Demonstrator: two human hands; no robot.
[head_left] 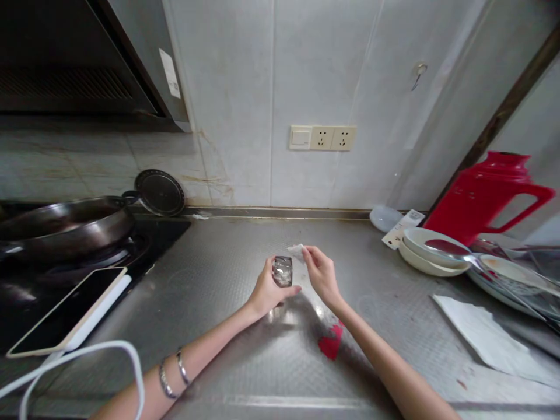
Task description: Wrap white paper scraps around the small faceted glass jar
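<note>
A small clear glass is gripped in my left hand, with the fingers behind it and the thumb stretched along its lower front. Just to the right, my right hand pinches a small piece of white tissue between thumb and fingertips. The tissue hangs out toward the upper right of the glass and appears apart from it. Both hands are above the steel counter. A torn red scrap lies below, beside my right forearm.
On the left a wide pan sits on the black stove, near a phone with a white cable. On the right are a red thermos jug, stacked bowls, plates with utensils, and a white paper sheet.
</note>
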